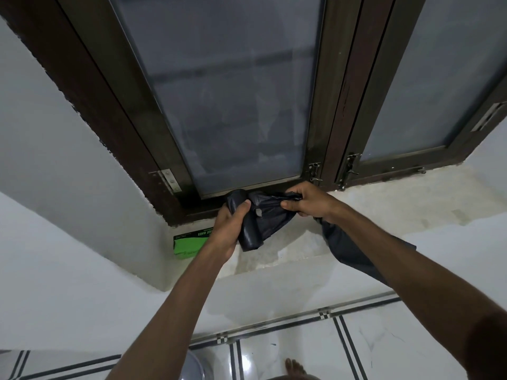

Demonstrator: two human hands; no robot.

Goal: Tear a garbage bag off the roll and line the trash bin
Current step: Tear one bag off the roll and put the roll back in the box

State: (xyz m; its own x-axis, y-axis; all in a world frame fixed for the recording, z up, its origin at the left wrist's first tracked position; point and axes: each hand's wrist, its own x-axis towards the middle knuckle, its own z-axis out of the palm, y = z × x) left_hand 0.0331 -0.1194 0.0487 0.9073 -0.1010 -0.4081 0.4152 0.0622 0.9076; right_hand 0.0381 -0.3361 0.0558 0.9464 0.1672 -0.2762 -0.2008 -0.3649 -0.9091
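My left hand [229,229] grips a black roll of garbage bags [250,233] above the window sill. My right hand [310,202] pinches the bunched black bag [270,212] that stretches from the roll; the bag's loose end [348,249] hangs down behind my right forearm. A small gap shows in the plastic between the two hands. A green garbage bag box [186,244] lies on the sill, partly hidden by my left wrist. A round grey rim, perhaps the trash bin [196,366], shows at the bottom edge.
The stained concrete sill [384,204] runs under a dark-framed window [233,105] with frosted glass and metal latches [315,171]. White walls flank the recess. Below lies a white tiled floor [301,352] with black lines, and a bare foot [295,368].
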